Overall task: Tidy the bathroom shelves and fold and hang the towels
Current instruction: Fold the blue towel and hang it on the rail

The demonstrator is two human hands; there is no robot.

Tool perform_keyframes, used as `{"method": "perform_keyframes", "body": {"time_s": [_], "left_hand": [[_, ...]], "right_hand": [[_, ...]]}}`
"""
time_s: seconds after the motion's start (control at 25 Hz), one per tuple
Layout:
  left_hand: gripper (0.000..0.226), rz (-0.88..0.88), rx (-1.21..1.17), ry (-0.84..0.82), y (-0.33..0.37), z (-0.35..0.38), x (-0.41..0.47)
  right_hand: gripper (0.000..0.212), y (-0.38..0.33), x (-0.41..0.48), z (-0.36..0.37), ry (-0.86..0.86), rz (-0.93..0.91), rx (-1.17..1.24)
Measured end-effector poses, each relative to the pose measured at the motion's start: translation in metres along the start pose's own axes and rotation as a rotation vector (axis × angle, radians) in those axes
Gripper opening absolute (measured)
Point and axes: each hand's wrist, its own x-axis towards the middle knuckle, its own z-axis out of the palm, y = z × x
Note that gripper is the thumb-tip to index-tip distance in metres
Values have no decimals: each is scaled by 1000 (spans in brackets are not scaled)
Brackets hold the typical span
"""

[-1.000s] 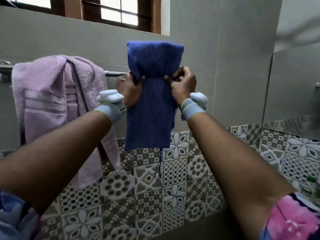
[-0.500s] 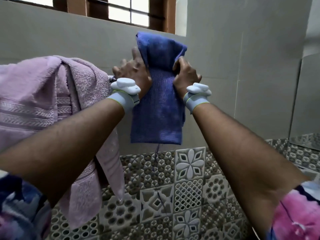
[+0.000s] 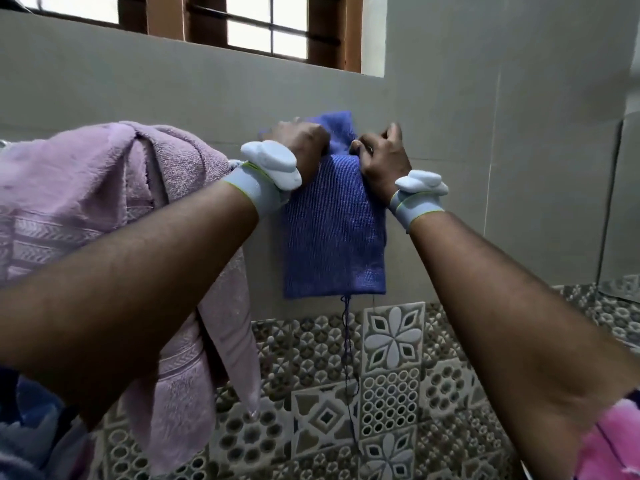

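A folded blue towel (image 3: 334,230) hangs flat against the grey wall, with loose threads trailing from its lower edge. My left hand (image 3: 299,142) grips its top left side and my right hand (image 3: 382,159) grips its top right side. The top fold of the towel bunches between both hands. The towel rail is hidden behind my hands and the towels. A crumpled lilac towel (image 3: 114,206) hangs to the left, partly behind my left forearm.
A wooden-framed window (image 3: 249,29) sits above the grey wall. Patterned tiles (image 3: 391,375) cover the lower wall. A mirror edge (image 3: 623,209) shows at the far right.
Both hands moved up along the blue towel to its top and pressed it closer to the wall. More of the towel hangs below my hands now.
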Motion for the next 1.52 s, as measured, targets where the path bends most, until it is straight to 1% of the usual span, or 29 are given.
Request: {"method": "perform_keyframes", "body": {"time_s": [0.04,0.08,0.12,0.16,0.2,0.24,0.32,0.36,0.4,0.52,0.56,0.64,0.72,0.8,0.88,1.0,1.16,1.2,1.28,1.36,1.44,1.52], "left_hand": [[29,-9,4,-1,4,0,2],[18,-27,-8,-18,7,-1,2],[23,-56,-41,-18,9,-3,1],[35,-88,-91,-31,10,-2,-2],[42,-103,-141,-48,10,2,-7],[50,-103,-149,-42,10,9,-14],[55,-37,-36,24,7,20,-24],[55,-10,8,55,7,23,-26],[56,9,32,64,5,25,-25],[62,14,77,101,6,29,-22],[64,11,99,123,7,30,-22],[68,-1,87,143,7,31,-22],[70,-14,29,150,6,27,-22],[69,-15,-5,157,7,24,-21],[71,-19,-30,157,9,24,-20],[80,-29,-28,120,5,22,-17],[78,-54,-43,13,3,13,-15],[77,-52,-44,10,4,13,-16],[76,-33,-43,27,4,14,-18],[74,-11,-58,28,2,15,-18],[82,-11,-105,-12,-2,14,-20],[90,-5,-196,-50,-8,9,-25]], "right_hand": [[29,2,0,-3,-19,-20,17],[33,4,1,-5,-44,-37,23],[37,4,2,-8,-77,-47,-2],[38,3,1,-8,-97,-54,-54],[36,1,-2,-8,-93,-69,-118],[31,-2,-7,-7,-46,-114,-202],[21,-7,-19,-3,102,-315,-358],[21,-7,-22,-1,151,-399,-380],[24,-9,-24,-1,135,-401,-329],[42,-28,-19,-5,-22,-115,63],[45,-30,-15,-4,-50,-48,84],[45,-33,-8,-6,-185,-18,-37],[39,-35,1,-7,-359,10,-171],[44,-35,13,-2,-423,105,-161],[46,-35,20,4,-445,184,-121],[46,-34,24,7,-501,187,-109],[45,-34,27,3,-557,183,-177],[46,-35,26,4,-545,180,-191],[46,-33,25,6,-494,185,-152],[45,-33,22,5,-480,168,-113],[39,-34,21,1,-486,98,-150],[36,-39,17,-3,-391,52,-196]]}}
